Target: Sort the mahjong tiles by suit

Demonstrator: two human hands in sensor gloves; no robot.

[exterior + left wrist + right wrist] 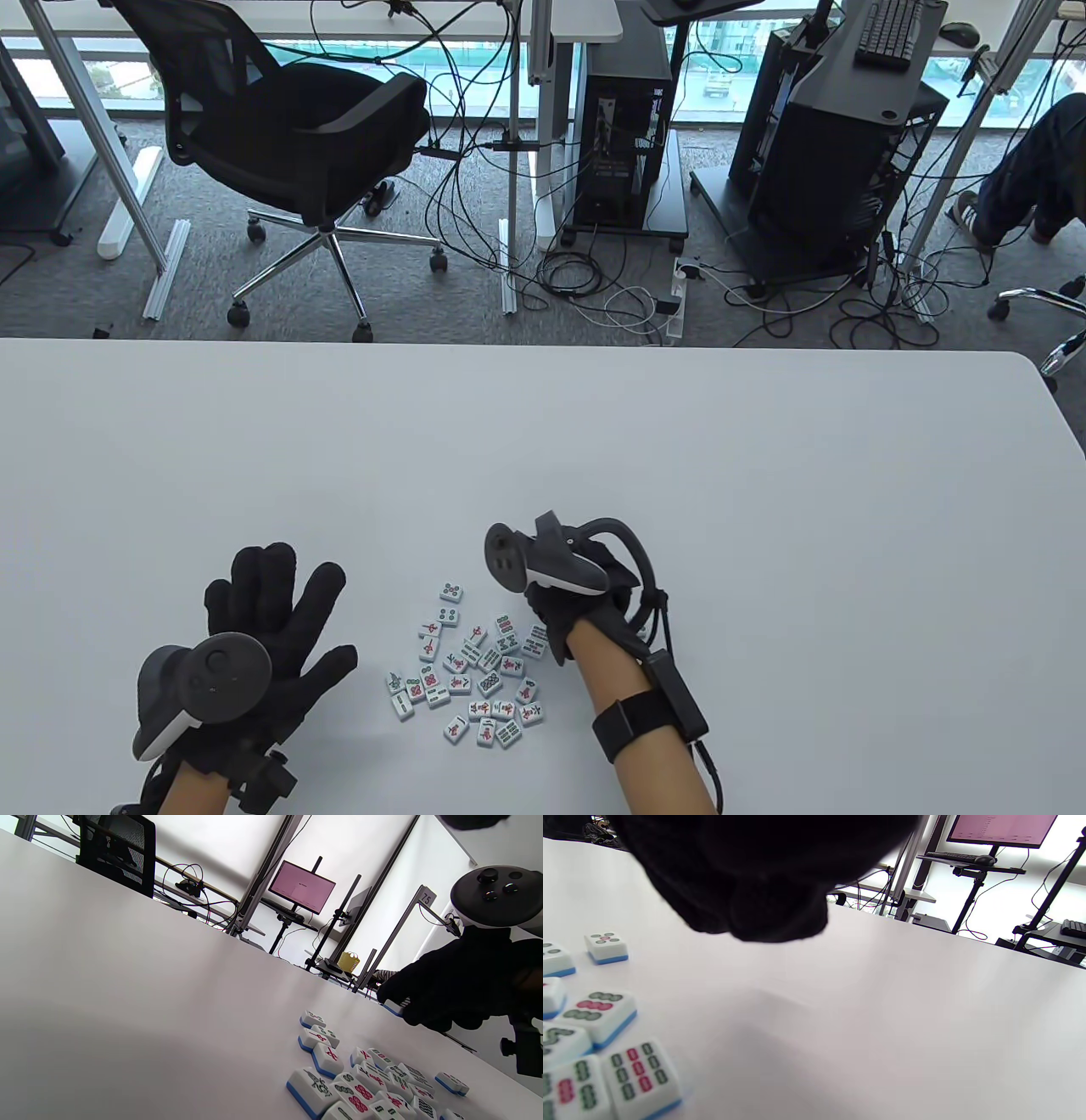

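While left fingers [271, 586] splay flat, tiles [475, 671] lie just beside them.

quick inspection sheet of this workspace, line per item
surface: white table, matte, bare around the tiles.
job's things: mahjong tiles face up in one loose, unsorted cluster near the table's front edge, between the hands.
clutter: nothing seen on the table.
grippers: left hand flat on the table, fingers spread, left of the tiles, holding nothing; right hand curled at the cluster's right edge, and the left wrist view shows it touching one tile.
cables: tangled leads on the floor behind.
surroundings: office chair, computer towers, carpet.
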